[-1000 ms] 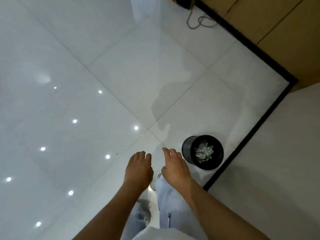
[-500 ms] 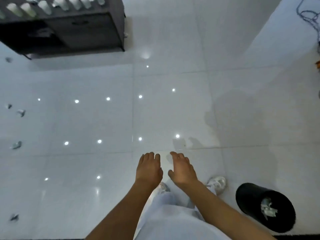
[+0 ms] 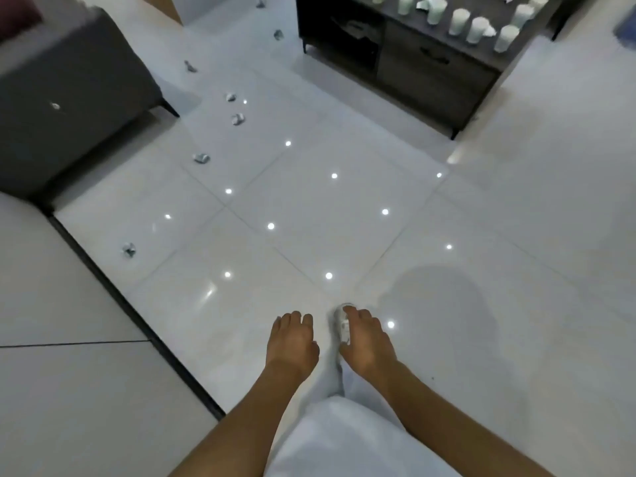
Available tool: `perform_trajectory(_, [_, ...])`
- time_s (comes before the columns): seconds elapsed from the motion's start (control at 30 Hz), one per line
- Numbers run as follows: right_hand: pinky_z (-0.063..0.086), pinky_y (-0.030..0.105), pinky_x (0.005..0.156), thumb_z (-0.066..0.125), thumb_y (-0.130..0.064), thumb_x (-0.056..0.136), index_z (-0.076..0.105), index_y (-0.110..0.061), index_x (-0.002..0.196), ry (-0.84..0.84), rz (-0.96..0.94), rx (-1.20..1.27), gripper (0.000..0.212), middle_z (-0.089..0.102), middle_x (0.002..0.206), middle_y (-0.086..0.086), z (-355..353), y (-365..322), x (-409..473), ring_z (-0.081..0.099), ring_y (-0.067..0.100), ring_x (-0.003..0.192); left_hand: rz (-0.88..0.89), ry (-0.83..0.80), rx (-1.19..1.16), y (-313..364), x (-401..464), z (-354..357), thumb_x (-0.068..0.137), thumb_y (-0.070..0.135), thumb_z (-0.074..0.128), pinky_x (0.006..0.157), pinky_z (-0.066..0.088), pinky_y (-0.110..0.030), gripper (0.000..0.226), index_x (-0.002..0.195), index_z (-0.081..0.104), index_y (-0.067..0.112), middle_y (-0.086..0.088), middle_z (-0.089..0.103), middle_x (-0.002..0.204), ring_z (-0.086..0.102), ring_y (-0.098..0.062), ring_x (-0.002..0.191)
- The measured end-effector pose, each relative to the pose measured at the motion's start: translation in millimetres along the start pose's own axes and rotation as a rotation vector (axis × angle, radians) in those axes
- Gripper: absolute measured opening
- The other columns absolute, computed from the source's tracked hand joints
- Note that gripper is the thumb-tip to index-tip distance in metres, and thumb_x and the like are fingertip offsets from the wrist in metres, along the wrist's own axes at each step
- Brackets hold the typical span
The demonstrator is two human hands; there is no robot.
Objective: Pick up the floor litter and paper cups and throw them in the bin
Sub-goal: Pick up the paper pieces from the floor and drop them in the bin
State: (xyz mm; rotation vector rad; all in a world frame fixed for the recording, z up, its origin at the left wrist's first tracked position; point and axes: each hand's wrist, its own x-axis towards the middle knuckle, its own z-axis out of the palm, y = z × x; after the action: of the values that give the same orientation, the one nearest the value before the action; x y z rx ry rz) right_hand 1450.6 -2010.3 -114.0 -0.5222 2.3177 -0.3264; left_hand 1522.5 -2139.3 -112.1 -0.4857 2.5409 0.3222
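below my face, over the glossy white tiled floor [image 3: 344, 208], my left hand [image 3: 292, 342] and my right hand [image 3: 366, 340] hang side by side, palms down, fingers loosely relaxed and holding nothing. just past my right hand a white shoe [image 3: 341, 323] peeks out, and my pale trousers [image 3: 344, 438] fill the bottom of the view.

farther out to the left, crumpled bits of grey-white paper litter lie scattered on the tiles: one scrap [image 3: 129, 250] near the dark floor strip, another [image 3: 201, 158] well ahead of it, then two more [image 3: 238, 119] [image 3: 231, 97] close together, and others [image 3: 190, 66] [image 3: 278, 34] trailing toward the far end. a dark grey sofa [image 3: 72, 98] stands beside that trail on the left.

at the far right, white paper cups [image 3: 478, 29] stand upright in a cluster on the tabletop of a dark wooden cabinet [image 3: 423, 68], with a few crumpled scraps [image 3: 490, 29] among them. small bright ceiling-light reflections dot the floor.
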Motion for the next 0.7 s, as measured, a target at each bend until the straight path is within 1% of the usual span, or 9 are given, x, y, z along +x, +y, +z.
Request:
perform_trajectory(0.1, [0.046,0.034,0.096,0.058,-0.025,0.09,0.032,-0.022,0.14,-0.037,-0.071,-0.073,0.057,0.045,0.132,0.004,-17.1,-27.9,35.9,0.048,0.022,0.117,-0.085,0.02,-0.087,-24.8,22.2,-14.0,0.094,0.03,0.043,0.112,0.022,-0.03,0.046,0.138,0.038,0.015,-0.004,0.044,0.136,0.039,-0.022,0.126])
perform_trajectory(0.17, [0.046,0.035,0.095,0.058,-0.023,0.089,0.031,-0.021,0.139,-0.07,-0.109,-0.116,0.057,0.046,0.129,0.005,-30.0,-47.5,63.4,0.049,0.023,0.116,-0.137,0.037,-0.128,-41.4,41.3,-26.7,0.094,0.03,0.043,0.112,0.022,-0.029,0.046,0.138,0.038,0.016,-0.003,0.044,0.135,0.039,-0.021,0.126])
perform_trajectory(0.33, [0.045,0.035,0.091,0.056,-0.022,0.091,0.027,-0.021,0.143,-0.138,-0.217,-0.225,0.06,0.045,0.128,0.006,-68.3,-103.1,135.5,0.047,0.024,0.116,-0.28,0.102,-0.234,-83.5,89.1,-68.0,0.095,0.032,0.042,0.109,0.026,-0.028,0.045,0.137,0.039,0.016,-0.003,0.046,0.133,0.041,-0.02,0.123])
perform_trajectory(0.47, [0.045,0.033,0.092,0.055,-0.023,0.091,0.025,-0.02,0.145,-0.181,-0.304,-0.311,0.062,0.044,0.131,0.007,-90.4,-151.6,179.5,0.048,0.024,0.116,-0.393,0.127,-0.3,-120.8,108.8,-95.0,0.095,0.032,0.042,0.11,0.026,-0.028,0.045,0.137,0.039,0.017,-0.002,0.045,0.135,0.041,-0.02,0.124])
perform_trajectory(0.6, [0.047,0.035,0.094,0.054,-0.022,0.091,0.024,-0.019,0.146,-0.22,-0.371,-0.388,0.063,0.044,0.133,0.008,-94.4,-208.6,215.5,0.048,0.025,0.117,-0.503,0.149,-0.372,-168.8,118.6,-111.6,0.095,0.032,0.043,0.112,0.025,-0.028,0.046,0.138,0.038,0.017,-0.002,0.045,0.136,0.04,-0.019,0.126])
perform_trajectory(0.7, [0.047,0.035,0.093,0.055,-0.022,0.091,0.024,-0.019,0.146,-0.262,-0.396,-0.43,0.063,0.044,0.133,0.008,-85.5,-256.0,238.7,0.048,0.026,0.117,-0.568,0.15,-0.447,-212.4,124.6,-119.5,0.094,0.031,0.044,0.113,0.025,-0.029,0.049,0.14,0.037,0.018,-0.002,0.043,0.14,0.038,-0.02,0.13])
